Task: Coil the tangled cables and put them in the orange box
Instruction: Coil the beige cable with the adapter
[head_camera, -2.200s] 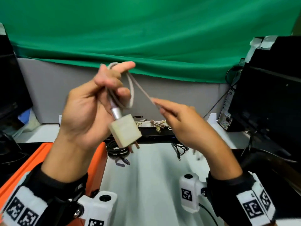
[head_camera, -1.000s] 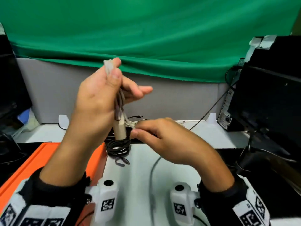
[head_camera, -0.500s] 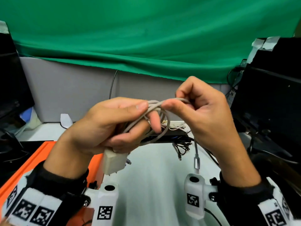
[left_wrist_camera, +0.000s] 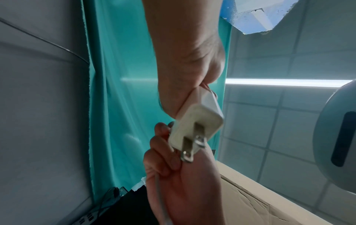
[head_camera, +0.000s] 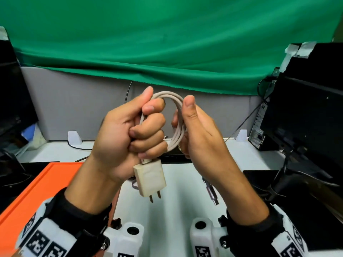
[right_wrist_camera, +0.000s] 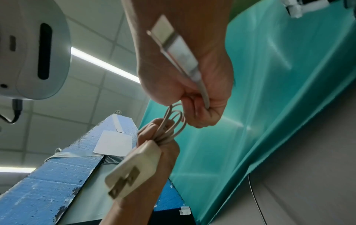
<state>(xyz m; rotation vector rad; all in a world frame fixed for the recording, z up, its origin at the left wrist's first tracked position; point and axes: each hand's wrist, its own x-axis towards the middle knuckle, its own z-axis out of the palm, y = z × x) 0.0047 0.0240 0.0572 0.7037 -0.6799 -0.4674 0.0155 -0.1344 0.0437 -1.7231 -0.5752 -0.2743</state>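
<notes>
Above the desk [head_camera: 178, 210], right of the orange box [head_camera: 46, 188], left hand [head_camera: 130, 138] fingers clench the upright cable [head_camera: 176, 115] coil, plug [head_camera: 149, 179] prongs down; right hand [head_camera: 200, 130] pinches it.

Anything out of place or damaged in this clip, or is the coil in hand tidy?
Nothing stands out. The beige cable sits in neat loops between the left hand and right hand, with the wall charger hanging below, prongs down. The orange box waits at lower left.
</notes>
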